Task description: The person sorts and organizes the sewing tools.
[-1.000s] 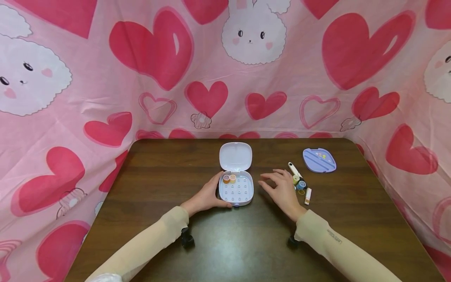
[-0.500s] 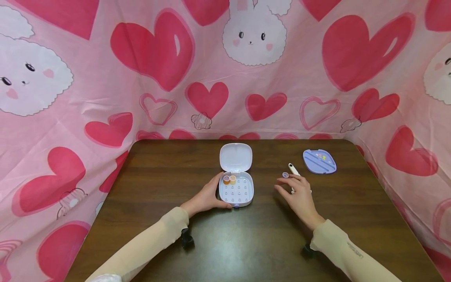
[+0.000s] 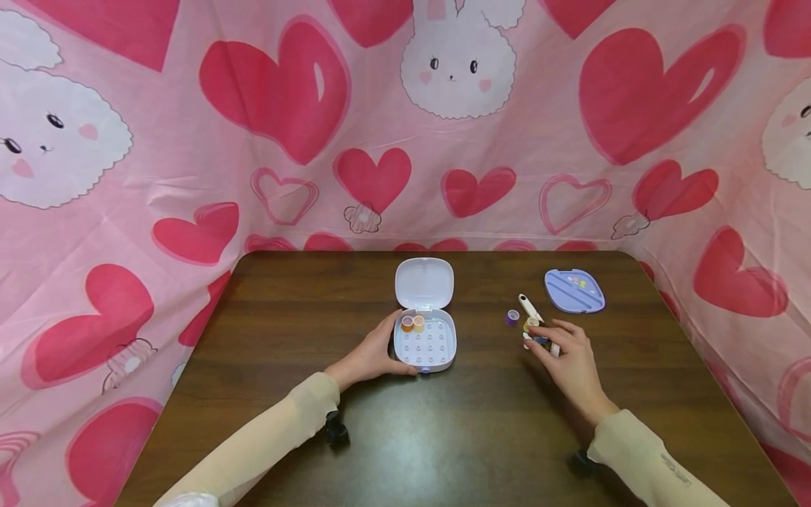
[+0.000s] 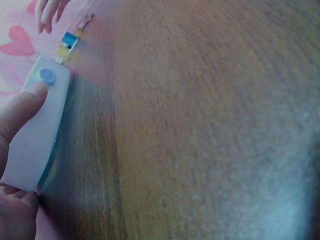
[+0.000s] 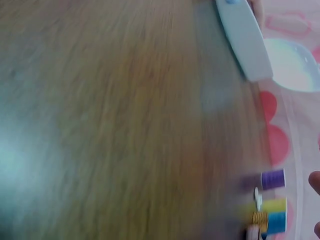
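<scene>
My left hand [image 3: 374, 351] grips the left side of a white sewing box [image 3: 443, 362], thumb at the front by its latch. Its lid [image 3: 424, 283] stands open. Inside, an orange thread spool [image 3: 407, 323] and a pale yellow one [image 3: 419, 323] sit among rows of small pegs. Over the loose sewing things hovers my right hand [image 3: 570, 362], fingers loosely bent and holding nothing. To its left stands a purple thread spool [image 3: 512, 317]. A yellow spool [image 5: 275, 205] and a blue spool [image 5: 277, 222] lie close under the fingers, partly hidden in the head view.
A white-handled tool [image 3: 527, 305] lies behind the spools. At the back right is a lilac tray [image 3: 574, 299] with small yellow and pink pieces. The brown table [image 3: 304, 296] is bordered by a pink heart-print cloth [image 3: 285, 197].
My right hand has moved from beside the box rightward to above the loose spools. The purple spool has come into view where the fingers were. My left hand keeps its place on the box.
</scene>
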Motion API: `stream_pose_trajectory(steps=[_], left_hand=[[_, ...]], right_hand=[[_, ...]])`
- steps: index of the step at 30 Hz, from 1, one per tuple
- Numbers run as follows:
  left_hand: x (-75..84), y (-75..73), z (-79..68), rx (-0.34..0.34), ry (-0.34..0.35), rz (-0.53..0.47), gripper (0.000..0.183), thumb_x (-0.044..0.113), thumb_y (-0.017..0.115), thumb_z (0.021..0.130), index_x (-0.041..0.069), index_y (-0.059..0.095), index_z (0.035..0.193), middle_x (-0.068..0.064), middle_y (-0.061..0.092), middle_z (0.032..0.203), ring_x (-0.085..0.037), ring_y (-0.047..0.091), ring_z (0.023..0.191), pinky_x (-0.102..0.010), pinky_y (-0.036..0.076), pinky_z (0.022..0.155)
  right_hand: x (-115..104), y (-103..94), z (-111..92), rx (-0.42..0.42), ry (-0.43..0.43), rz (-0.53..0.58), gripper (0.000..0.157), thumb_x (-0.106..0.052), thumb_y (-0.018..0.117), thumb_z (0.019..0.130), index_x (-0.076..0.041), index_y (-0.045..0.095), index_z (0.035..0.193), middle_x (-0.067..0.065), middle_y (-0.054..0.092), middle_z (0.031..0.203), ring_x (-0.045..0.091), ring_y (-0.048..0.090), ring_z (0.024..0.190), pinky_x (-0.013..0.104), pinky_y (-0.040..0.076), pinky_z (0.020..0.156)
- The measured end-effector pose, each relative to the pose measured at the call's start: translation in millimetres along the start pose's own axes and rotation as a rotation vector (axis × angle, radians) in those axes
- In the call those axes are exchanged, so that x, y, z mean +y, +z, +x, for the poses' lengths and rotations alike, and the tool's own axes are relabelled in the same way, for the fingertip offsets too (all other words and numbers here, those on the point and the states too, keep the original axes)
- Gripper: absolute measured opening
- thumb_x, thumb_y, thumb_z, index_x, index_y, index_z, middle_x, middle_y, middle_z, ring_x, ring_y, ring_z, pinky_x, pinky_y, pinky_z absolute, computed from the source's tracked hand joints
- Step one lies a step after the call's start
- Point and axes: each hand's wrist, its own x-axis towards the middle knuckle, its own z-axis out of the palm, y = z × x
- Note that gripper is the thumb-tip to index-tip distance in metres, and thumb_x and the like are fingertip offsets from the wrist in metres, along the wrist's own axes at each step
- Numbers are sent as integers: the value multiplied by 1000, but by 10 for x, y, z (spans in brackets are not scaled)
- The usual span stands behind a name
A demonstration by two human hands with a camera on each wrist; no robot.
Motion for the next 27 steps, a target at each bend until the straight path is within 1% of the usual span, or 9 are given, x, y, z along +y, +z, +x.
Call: stream_pose_trajectory(steps=[6,12,16,19,24,27], left_hand=[[-6,5,2,-1,-4,5,122,39,96,74,10,20,165,-14,32,165,-30,38,148,-52,29,124],[-3,3,3,-4,-16,3,123,38,96,74,8,19,165,-14,32,165,-31,38,148,-52,29,124],[-11,2,8,-9,-22,-2,123,38,96,75,8,18,165,-13,31,166,-30,36,149,-52,28,124],[-14,2,7,-10,-22,-2,123,39,96,75,9,18,165,-13,30,166,-30,36,149,-52,28,124],[-13,-2,5,-9,-15,0,123,39,96,75,9,18,165,-14,30,166,-30,36,150,-51,28,124],[-14,-1,4,-6,-11,-2,122,39,96,75,9,19,165,-14,30,166,-30,36,150,-52,28,124]], right_hand=[[105,-126,-48,-18,70,-23,29,-2,87,81,-2,80,109,21,76,103,42,51,123,59,34,96],[211,-221,-66,-76,177,-18,30,-10,84,88,-1,77,117,21,75,113,43,46,130,65,36,99],[252,-267,-68,-78,229,-12,31,-14,82,91,-2,77,119,22,74,116,43,45,132,67,34,102],[287,-288,-65,-76,246,-14,31,-16,82,92,-2,77,119,23,73,117,43,45,132,66,34,102],[348,-289,-46,-102,259,-17,35,-18,81,93,-1,75,123,24,72,120,45,44,130,66,32,102],[374,-270,-27,-119,258,-9,37,-19,81,93,-1,74,125,24,72,120,43,44,128,64,31,101]])
